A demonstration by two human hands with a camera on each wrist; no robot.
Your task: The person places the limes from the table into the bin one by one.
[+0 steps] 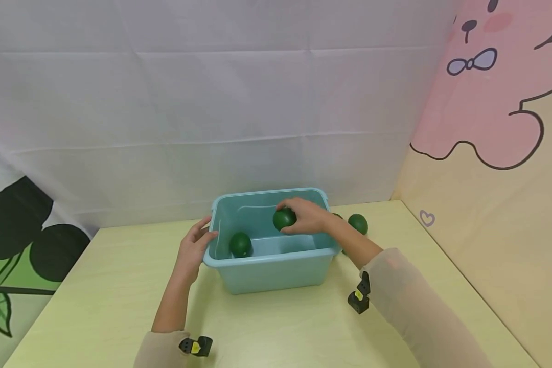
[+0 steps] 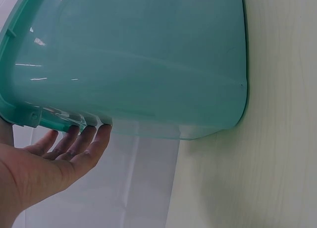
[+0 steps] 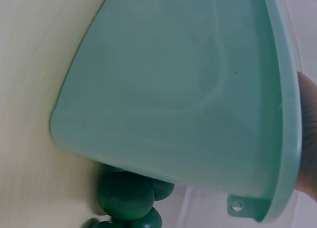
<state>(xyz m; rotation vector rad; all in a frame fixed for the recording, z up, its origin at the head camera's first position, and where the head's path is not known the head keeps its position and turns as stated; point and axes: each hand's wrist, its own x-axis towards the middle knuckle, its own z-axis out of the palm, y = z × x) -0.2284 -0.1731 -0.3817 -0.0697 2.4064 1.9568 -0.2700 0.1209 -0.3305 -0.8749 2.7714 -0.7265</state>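
The right hand (image 1: 305, 216), forearm angled across the blue bin (image 1: 276, 276), pinches a green ball (image 1: 283, 219) between thumb and fingers, over the interior. The left hand (image 1: 194, 248) grips the rim, thumb on top, fingers outside; a second ball (image 1: 240, 245) lies inside, near that thumb.

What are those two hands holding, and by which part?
The right hand holds a green ball by its near and far sides. The left hand grips the tub by the rim at its left end.
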